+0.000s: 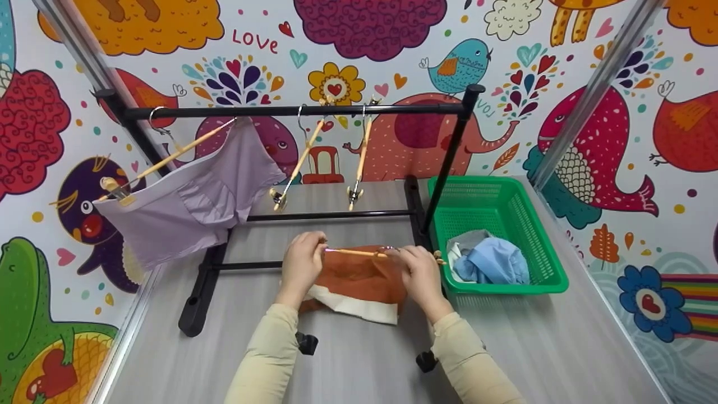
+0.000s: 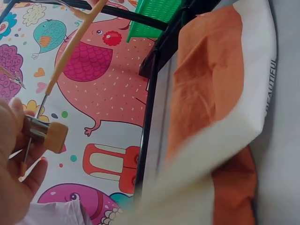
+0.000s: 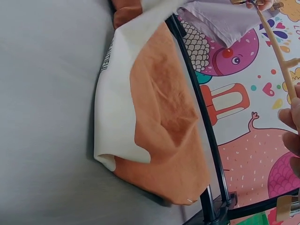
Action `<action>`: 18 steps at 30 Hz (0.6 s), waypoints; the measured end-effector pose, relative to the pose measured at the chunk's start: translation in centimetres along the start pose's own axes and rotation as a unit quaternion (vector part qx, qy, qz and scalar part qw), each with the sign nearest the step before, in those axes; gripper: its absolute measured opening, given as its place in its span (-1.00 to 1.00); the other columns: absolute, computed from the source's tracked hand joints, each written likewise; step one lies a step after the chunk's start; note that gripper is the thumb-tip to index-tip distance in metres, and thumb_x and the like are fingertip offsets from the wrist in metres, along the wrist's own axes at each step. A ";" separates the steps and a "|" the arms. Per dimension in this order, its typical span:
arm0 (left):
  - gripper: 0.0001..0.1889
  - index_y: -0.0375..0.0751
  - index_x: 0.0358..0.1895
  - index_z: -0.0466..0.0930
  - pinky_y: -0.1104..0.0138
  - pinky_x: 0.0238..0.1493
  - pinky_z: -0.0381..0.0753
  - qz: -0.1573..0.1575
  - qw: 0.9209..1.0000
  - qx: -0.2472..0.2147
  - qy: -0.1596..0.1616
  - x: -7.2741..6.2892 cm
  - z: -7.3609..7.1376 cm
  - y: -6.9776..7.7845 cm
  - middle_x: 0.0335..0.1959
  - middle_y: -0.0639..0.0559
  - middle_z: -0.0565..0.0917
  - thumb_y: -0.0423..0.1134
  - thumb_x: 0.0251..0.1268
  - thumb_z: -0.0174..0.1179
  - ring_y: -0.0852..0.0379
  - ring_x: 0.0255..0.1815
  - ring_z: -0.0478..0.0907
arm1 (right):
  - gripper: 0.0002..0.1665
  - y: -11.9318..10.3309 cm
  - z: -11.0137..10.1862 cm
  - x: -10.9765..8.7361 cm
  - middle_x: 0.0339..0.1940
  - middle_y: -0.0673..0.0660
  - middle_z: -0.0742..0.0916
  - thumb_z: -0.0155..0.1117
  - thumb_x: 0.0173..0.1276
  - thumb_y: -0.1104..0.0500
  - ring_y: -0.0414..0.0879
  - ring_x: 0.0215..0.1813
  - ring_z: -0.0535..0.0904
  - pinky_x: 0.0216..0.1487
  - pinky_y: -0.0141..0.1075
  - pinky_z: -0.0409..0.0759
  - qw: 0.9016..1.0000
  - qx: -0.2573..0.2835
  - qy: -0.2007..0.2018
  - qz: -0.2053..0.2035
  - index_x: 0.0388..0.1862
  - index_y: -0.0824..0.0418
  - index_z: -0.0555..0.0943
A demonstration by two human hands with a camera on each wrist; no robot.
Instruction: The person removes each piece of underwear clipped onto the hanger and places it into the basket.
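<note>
Above the grey tabletop [image 1: 364, 373], both hands on one slim wooden clip hanger [image 1: 356, 253]: left hand [image 1: 303, 261] with thumb and fingers closed about the end beside the metal-and-wood clip [image 2: 55, 136], right hand [image 1: 420, 272] with fingers curled round the bar near the hook [image 1: 387, 248]. Below, spread on the tabletop and apart from the hanger, a rust-orange garment [image 1: 362, 278] with a broad cream band [image 1: 356, 306], its coloured panel softly wrinkled and matt, the band partly folded over at one corner and blurred near the left wrist camera. Printed along the band's edge in dark capitals: "BEAUTIFUL". On the cartoon-patterned wall behind, in red hand-drawn letters [image 1: 255, 41]: "LOVE". To the left, on the black garment rack [image 1: 224, 111], clipped lilac shorts [image 1: 207, 185]; to the right, light-blue cloth [image 1: 496, 264] inside a green plastic basket [image 1: 552, 287].
</note>
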State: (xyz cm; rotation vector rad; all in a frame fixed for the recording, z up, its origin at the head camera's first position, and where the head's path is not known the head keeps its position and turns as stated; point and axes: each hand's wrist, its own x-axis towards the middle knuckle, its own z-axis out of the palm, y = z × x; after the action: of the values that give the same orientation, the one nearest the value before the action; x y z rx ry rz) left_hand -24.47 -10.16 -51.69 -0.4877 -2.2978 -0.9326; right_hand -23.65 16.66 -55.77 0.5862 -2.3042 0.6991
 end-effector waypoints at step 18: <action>-0.82 -0.32 -0.11 0.62 0.06 -0.09 0.55 -0.002 0.999 0.002 -0.044 -1.1 -0.4 -0.5 -0.28 -0.11 0.66 -0.43 0.24 0.30 -0.12 -0.20 0.59 | -0.53 0.0 -0.3 -0.2 -0.25 0.02 0.74 0.39 0.01 0.54 0.00 -0.22 0.60 -0.20 -0.08 0.55 1.000 -0.004 -0.021 0.000 -0.15 0.10 0.75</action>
State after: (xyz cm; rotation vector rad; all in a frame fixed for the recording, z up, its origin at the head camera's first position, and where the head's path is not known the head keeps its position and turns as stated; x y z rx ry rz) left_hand -23.73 -10.92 -52.39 -0.5322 -2.3799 -0.9265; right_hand -23.41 16.86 -55.69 0.6029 -2.3453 0.6824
